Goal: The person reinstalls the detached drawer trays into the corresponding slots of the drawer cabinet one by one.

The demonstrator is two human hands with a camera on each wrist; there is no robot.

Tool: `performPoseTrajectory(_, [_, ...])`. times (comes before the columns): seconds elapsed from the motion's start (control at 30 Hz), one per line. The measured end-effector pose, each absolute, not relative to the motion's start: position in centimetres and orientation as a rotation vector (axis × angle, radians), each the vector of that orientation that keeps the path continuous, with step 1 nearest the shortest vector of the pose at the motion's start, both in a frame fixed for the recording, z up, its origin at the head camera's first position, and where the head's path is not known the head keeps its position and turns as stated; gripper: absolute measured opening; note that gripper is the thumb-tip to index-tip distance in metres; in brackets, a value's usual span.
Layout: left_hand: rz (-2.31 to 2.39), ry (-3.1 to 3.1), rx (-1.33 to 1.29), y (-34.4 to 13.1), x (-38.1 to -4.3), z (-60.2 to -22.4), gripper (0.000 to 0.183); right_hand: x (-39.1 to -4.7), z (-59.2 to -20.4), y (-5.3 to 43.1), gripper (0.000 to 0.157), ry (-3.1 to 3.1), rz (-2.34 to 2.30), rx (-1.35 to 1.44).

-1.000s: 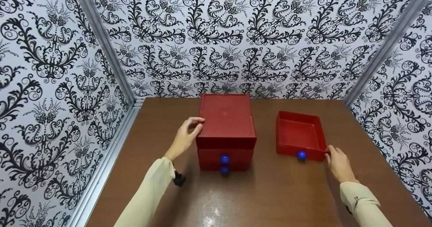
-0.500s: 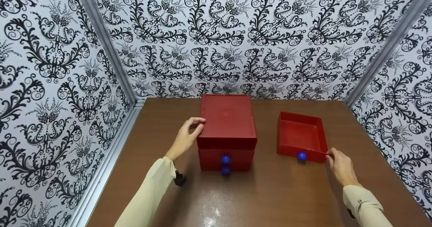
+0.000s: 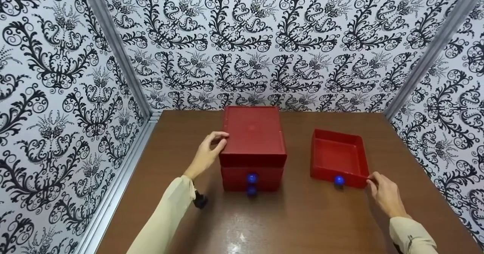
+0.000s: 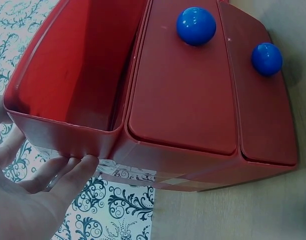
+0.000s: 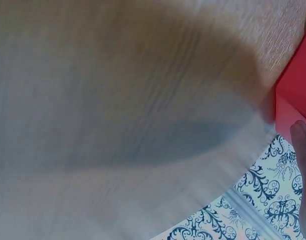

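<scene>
The right hand [image 3: 385, 195] pinched the loose drawer [image 3: 337, 157] at its front right corner, thumb and fingers on the red wall. The drawer lay on the desk [image 3: 298, 216] to the right of the cabinet [image 3: 254, 131] and apart from it, open side up and slightly turned, with a blue knob [image 3: 339, 180] on the front facing the person.

The left hand [image 3: 206, 152] was unclenched and rested against the cabinet's upper left edge, its fingertips touching the side wall near the front. The cabinet stood upright; its top slot [image 4: 75, 65] gaped at the front, showing a bright red inside. Below that, two drawer fronts sat pushed in, carrying an upper knob [image 4: 196, 26] and a lower knob [image 4: 267, 59], both blue. Clear tape [image 4: 128, 171] ran along the cabinet's left side.

Pale sleeves [image 3: 162, 218] covered the arms. Black-and-white patterned walls [image 3: 245, 46] rose around the desk, with metal posts [image 3: 117, 46] at the corners.
</scene>
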State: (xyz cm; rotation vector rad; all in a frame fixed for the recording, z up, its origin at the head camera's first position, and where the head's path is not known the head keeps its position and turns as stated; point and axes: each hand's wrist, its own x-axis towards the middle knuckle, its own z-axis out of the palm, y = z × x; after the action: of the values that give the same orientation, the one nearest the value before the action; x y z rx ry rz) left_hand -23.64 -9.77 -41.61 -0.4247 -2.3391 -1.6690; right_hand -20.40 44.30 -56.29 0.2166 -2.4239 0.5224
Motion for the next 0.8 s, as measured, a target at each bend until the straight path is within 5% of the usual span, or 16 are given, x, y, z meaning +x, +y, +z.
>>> performPoseTrajectory(0.8, [-1.692, -2.347, -0.433, -10.6, -25.9, -44.4, 0.022, -14.3, -54.1, 42.6, 0.018, -2.249, 0.676, 0.275])
